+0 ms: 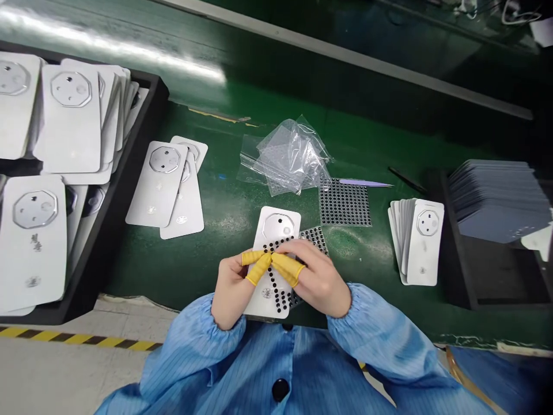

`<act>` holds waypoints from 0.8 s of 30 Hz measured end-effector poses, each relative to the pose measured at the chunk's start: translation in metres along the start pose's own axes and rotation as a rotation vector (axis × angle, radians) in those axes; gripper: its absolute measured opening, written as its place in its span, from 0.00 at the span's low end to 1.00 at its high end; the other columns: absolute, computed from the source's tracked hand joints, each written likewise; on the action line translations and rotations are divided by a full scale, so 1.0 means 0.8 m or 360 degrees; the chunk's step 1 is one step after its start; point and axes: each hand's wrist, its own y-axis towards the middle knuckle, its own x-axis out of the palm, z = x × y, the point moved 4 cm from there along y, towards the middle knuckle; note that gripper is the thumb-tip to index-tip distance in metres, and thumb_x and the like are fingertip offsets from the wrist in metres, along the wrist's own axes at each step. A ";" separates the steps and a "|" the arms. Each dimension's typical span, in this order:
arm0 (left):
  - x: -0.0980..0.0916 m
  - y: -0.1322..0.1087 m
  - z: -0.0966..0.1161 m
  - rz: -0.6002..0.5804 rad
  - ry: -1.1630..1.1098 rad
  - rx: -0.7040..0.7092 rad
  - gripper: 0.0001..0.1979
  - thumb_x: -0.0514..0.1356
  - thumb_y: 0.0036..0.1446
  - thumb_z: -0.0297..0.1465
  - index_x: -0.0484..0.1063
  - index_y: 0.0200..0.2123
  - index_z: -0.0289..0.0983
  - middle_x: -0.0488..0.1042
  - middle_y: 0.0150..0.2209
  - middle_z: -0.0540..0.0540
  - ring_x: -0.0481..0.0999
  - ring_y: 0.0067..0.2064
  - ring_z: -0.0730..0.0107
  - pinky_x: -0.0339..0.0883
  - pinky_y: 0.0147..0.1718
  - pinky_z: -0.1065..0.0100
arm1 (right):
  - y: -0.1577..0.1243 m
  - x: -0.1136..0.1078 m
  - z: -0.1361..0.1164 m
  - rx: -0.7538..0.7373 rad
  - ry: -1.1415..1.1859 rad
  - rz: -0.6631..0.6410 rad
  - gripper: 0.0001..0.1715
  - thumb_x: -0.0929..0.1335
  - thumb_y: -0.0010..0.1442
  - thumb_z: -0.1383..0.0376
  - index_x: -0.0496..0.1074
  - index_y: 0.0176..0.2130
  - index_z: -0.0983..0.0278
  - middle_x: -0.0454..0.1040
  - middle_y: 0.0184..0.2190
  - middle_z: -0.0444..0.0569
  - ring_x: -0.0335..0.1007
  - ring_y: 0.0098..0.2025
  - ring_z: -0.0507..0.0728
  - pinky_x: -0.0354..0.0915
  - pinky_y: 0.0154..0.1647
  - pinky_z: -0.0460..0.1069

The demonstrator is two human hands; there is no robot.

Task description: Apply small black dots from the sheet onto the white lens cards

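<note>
A white rounded plate (256, 304) with an octagonal recess lies at the table's near edge. Over it is a clear sheet of black round dots (275, 285). My left hand (232, 288), in yellow finger cots, pinches this dotted sheet at its upper part. Yellow cots also cover fingertips of my right hand (318, 278), which meet the left fingertips at the same spot in a pinch. Whether a single dot is between them is too small to tell. Partly under my right hand lies another dotted sheet (317, 235).
Behind my hands are a full dotted sheet (345, 206), purple tweezers (363, 183) and clear plastic bags (294, 155). White plates lie loose (155, 187), stacked (427, 248) and in a black tray (162, 95). At right, a black box (496, 294) holds grey cards (501, 202).
</note>
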 end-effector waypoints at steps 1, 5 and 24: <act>0.001 -0.001 -0.002 -0.0028 -0.0017 -0.0025 0.17 0.74 0.37 0.41 0.82 0.27 0.35 0.81 0.26 0.44 0.78 0.26 0.65 0.75 0.28 0.66 | -0.003 0.005 0.002 -0.0016 -0.0036 -0.0048 0.14 0.62 0.64 0.71 0.71 0.48 0.64 0.77 0.41 0.53 0.74 0.43 0.57 0.76 0.44 0.54; 0.002 -0.001 -0.011 -0.0099 -0.0051 -0.0078 0.17 0.72 0.40 0.42 0.82 0.28 0.35 0.80 0.25 0.44 0.77 0.24 0.66 0.74 0.26 0.67 | -0.016 0.015 0.004 -0.0203 -0.0213 -0.0057 0.20 0.59 0.63 0.74 0.68 0.52 0.68 0.78 0.44 0.57 0.75 0.48 0.59 0.75 0.51 0.57; -0.048 -0.014 0.009 0.0156 0.0432 0.0429 0.18 0.67 0.52 0.36 0.79 0.44 0.33 0.81 0.42 0.40 0.81 0.42 0.56 0.77 0.40 0.65 | -0.013 0.016 0.034 0.0181 0.0024 0.0402 0.10 0.66 0.62 0.71 0.72 0.44 0.62 0.75 0.40 0.51 0.73 0.42 0.54 0.72 0.44 0.51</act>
